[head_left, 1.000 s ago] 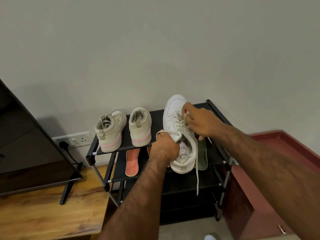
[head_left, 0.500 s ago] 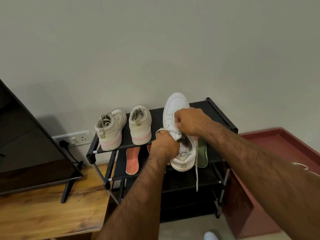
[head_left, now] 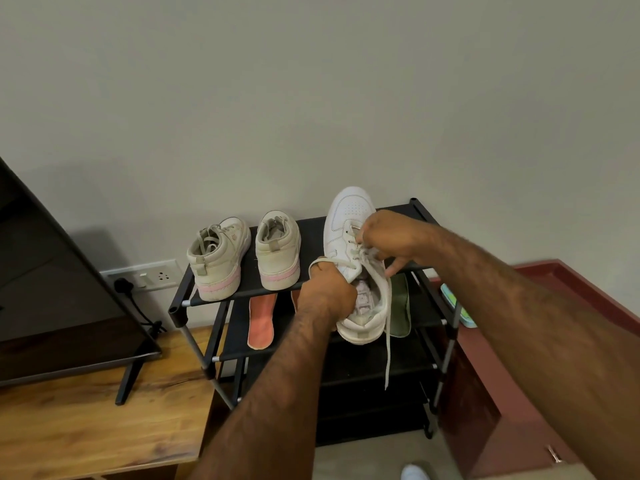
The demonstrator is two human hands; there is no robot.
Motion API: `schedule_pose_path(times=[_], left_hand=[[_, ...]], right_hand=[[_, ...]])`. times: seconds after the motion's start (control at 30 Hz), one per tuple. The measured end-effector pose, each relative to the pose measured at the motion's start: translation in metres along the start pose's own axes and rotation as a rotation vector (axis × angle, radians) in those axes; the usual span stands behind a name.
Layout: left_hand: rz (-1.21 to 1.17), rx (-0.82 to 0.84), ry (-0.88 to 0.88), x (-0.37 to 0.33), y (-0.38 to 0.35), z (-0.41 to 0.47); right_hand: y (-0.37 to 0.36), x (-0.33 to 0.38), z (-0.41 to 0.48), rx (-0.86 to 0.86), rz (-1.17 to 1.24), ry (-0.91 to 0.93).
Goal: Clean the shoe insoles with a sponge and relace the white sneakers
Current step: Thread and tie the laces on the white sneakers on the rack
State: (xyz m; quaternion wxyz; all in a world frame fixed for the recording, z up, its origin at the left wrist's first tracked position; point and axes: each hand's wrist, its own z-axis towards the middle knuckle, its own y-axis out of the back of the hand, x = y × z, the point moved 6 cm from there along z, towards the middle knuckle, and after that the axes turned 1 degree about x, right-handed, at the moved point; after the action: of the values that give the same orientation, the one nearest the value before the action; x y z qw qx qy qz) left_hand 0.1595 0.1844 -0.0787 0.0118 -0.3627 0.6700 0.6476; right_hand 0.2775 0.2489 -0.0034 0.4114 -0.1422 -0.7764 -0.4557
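A white sneaker [head_left: 348, 216] lies heel toward me at the front edge of the black shoe rack [head_left: 308, 226], its heel overhanging. My left hand [head_left: 327, 292] grips its left collar, with a loop of lace over the fingers. My right hand [head_left: 388, 237] pinches the white lace at the eyelets over the tongue. One lace end [head_left: 388, 348] hangs down past the heel. An orange insole [head_left: 261, 322] and a green insole [head_left: 400, 308] lie on the second shelf.
Two beige sneakers with pink soles [head_left: 220, 261] [head_left: 278, 252] stand on the rack's top shelf, left. A wooden desk [head_left: 86, 424] with a dark monitor [head_left: 52, 289] is at the left, a wall socket [head_left: 145, 277] behind. A maroon cabinet [head_left: 485, 393] stands right of the rack.
My right hand has shifted from a fist over the tongue to a pinch on the lace, slightly right and up. The left hand and the sneaker have stayed put.
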Motion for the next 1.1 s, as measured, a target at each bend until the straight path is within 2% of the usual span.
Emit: schedule_pose_path(times=[0.1, 0.17, 0.23, 0.33, 0.43, 0.5, 0.6, 0.67, 0.73, 0.77, 0.9, 1.1], left_hand=[[0.003, -0.002, 0.011, 0.0, 0.003, 0.0], [-0.005, 0.005, 0.027, 0.0, 0.004, -0.001], [-0.038, 0.008, 0.033, 0.0, 0.008, -0.001], [-0.13, 0.019, 0.01, 0.002, 0.012, -0.001], [-0.222, 0.085, 0.023, 0.002, 0.015, -0.006], [-0.301, 0.102, -0.029, 0.002, 0.02, -0.007], [-0.235, -0.046, -0.122, -0.001, 0.036, -0.01], [-0.462, -0.071, -0.142, -0.007, 0.043, -0.011], [-0.767, 0.001, -0.088, -0.016, 0.044, -0.014], [-0.843, 0.003, -0.071, -0.018, 0.046, -0.013], [-0.796, -0.141, -0.105, -0.017, 0.056, -0.004], [-1.013, -0.225, 0.001, 0.001, 0.07, 0.002]], right_hand=[[0.003, -0.009, -0.005, -0.01, 0.025, 0.082], [0.001, -0.021, -0.006, -0.015, -0.054, 0.158], [0.002, -0.032, -0.007, -0.098, -0.145, 0.208], [0.003, -0.037, -0.008, -0.221, -0.182, 0.254], [-0.001, -0.031, -0.011, -0.251, -0.214, 0.274], [-0.001, -0.028, -0.01, -0.268, -0.219, 0.272], [0.007, -0.029, -0.01, -0.295, -0.061, 0.236], [0.01, -0.032, -0.008, -0.295, 0.048, 0.212], [0.011, -0.031, -0.007, -0.279, 0.064, 0.214], [0.01, -0.03, -0.006, -0.27, 0.067, 0.215], [0.014, -0.027, -0.001, -0.254, 0.111, 0.193], [0.021, -0.03, 0.011, -0.265, 0.205, 0.156]])
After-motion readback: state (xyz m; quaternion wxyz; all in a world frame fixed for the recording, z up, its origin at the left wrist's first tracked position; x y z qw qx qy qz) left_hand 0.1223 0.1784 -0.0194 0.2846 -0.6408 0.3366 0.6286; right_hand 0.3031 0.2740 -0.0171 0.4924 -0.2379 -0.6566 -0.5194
